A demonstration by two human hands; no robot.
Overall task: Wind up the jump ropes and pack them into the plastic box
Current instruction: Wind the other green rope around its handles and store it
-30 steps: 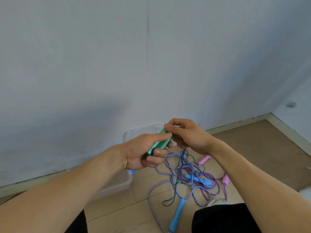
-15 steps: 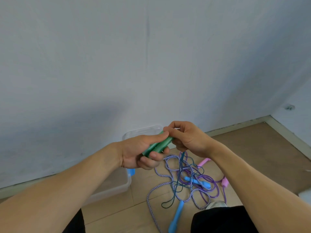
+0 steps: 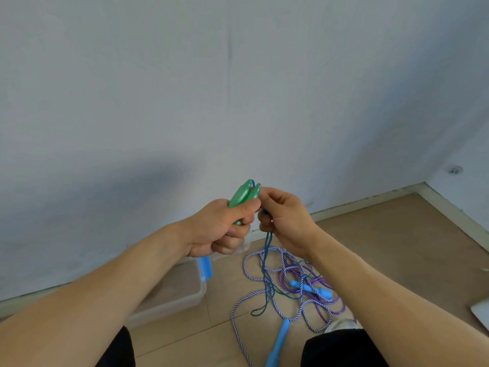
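Left hand [image 3: 219, 229]: fingers curled round the two green plastic jump-rope handles [image 3: 243, 196], held side by side, tips tilted up and away, raised in front of the wall.
Right hand [image 3: 284, 221]: just beside the left, thumb and fingers pinching the thin dark blue-green cord [image 3: 267, 250] right below the handle tips.
Cord: hangs from the right hand down to the floor, ending in a loose loop among the other ropes.
Floor pile: white-and-purple striped braided rope [image 3: 247, 263] and translucent purple rope [image 3: 338, 308] tangled together; light blue plastic handles, one [image 3: 312, 289] in the tangle, one [image 3: 277, 343] nearer the knees.
Clear plastic box [image 3: 185, 298]: on the wooden floor [image 3: 397, 247] against the pale wall [image 3: 238, 88], left of the pile, partly hidden by the left forearm; blue latch [image 3: 205, 267] on its near end.
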